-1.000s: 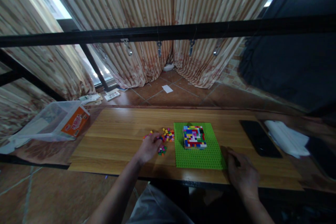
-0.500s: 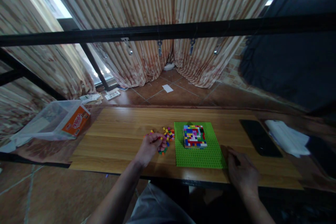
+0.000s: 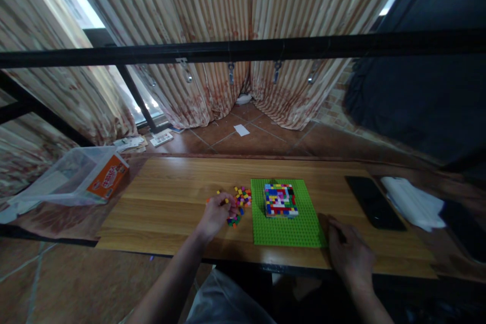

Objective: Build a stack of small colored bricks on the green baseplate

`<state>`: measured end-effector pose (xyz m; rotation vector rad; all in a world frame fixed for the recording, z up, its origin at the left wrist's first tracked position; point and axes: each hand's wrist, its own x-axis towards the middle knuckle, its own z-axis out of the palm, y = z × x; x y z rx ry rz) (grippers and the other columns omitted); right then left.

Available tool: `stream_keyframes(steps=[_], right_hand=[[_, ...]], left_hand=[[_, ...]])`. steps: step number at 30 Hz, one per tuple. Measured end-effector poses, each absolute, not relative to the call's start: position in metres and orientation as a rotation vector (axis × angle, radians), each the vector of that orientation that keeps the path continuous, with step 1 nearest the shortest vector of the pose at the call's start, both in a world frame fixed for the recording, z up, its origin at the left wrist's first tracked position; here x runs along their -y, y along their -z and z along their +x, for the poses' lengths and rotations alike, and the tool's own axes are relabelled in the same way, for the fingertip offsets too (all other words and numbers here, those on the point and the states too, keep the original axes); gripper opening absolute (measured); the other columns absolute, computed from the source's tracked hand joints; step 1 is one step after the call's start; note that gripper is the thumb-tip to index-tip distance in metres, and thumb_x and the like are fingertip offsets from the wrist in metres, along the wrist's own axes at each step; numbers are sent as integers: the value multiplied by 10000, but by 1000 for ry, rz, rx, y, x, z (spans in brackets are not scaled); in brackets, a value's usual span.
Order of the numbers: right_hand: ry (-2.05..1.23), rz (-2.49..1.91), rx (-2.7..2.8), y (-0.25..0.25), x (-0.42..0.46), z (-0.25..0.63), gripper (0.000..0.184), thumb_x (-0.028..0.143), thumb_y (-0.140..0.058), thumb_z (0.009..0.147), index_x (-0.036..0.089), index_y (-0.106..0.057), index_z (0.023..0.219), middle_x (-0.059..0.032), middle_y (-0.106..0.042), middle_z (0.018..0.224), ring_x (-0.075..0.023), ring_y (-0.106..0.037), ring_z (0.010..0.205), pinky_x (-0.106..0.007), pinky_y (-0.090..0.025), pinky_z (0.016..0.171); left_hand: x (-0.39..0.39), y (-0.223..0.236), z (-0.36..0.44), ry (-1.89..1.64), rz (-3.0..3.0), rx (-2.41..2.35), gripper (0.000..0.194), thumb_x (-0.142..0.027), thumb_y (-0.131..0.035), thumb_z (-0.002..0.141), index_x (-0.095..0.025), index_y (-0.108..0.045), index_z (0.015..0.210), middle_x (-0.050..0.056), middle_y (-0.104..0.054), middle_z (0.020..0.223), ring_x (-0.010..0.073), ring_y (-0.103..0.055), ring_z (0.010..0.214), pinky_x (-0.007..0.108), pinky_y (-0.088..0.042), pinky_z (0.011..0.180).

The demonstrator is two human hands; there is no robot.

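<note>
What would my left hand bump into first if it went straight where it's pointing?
Probably the loose little bricks just past your left hand, before the green board. I can't tell how high your hand is, so it might pass over them.

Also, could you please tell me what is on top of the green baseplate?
A block of multicoloured bricks stands on the green baseplate, towards its far side. The studs beneath the block are covered, so they cannot be seen.
</note>
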<state>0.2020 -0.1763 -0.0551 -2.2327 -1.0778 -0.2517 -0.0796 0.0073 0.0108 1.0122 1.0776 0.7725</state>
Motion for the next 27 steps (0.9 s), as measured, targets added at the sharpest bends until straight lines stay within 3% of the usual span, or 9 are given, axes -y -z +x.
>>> stream_keyframes(steps=[7,13,27], right_hand=[[275,-2191,1122,61,178,206,532,559,-366,924,157,-714,926,-136,-716,915,-231,-653,762,-322,-475,652],[268,-2193,1098,61,177,205,534,560,-353,925,165,-711,929,-127,-717,932,-235,-661,791,-325,-483,666],[255,-2173,1084,59,177,204,508,542,-384,921,158,-715,942,-128,-718,953,-224,-661,789,-318,-484,688]], left_hand=[[-14,-12,-83,-708,977,-1051,161,-165,-668,640,-143,-650,799,19,-645,615,126,-596,508,207,-393,473],[-23,-1,-83,-693,1029,-1112,236,-140,-642,603,-156,-672,836,-16,-596,519,88,-488,384,179,-314,388],[-29,1,-84,-654,1141,-1141,249,-205,-637,676,-148,-717,905,-10,-579,494,98,-463,365,197,-331,377]])
